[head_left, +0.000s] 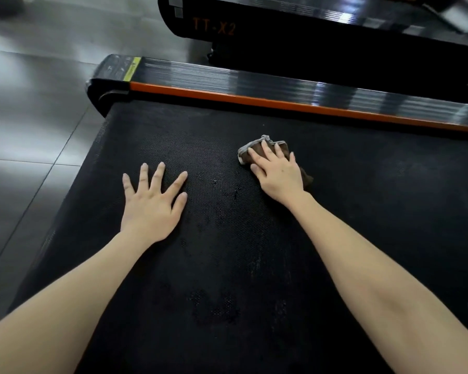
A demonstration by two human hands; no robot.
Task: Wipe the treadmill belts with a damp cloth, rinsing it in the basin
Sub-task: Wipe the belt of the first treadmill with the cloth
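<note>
Filling most of the view, a black, finely textured treadmill belt point(362, 190) is seen from above, running from the near edge toward the upper left. To its left, a floor point(33, 117) of large glossy grey tiles is shown, with light reflected in it. Beyond the belt, a second treadmill point(322, 47) is set parallel to the first, and the orange lettering "TT-X2" point(214, 27) is printed on its dark end. Along the far edge of the belt, a ribbed black side rail point(281, 86) is bordered by an orange stripe point(254, 99), and a yellow-green label point(132, 68) is fixed near the rail's rounded end.

Both bare forearms are stretched forward over the belt. The left hand point(152, 209) is laid palm down on the belt, its fingers spread wide and straight, and nothing is held in it. The right hand point(278, 174) is laid flat on a crumpled brown cloth point(243, 155) with a grey hem; the fingers are extended over it and the cloth is pressed against the belt. The cloth is found under the fingers and palm, projecting past the fingertips toward the rail and at the little-finger side. The two hands are kept well apart. Between them, small dark damp marks point(235, 190) are visible on the belt.
</note>
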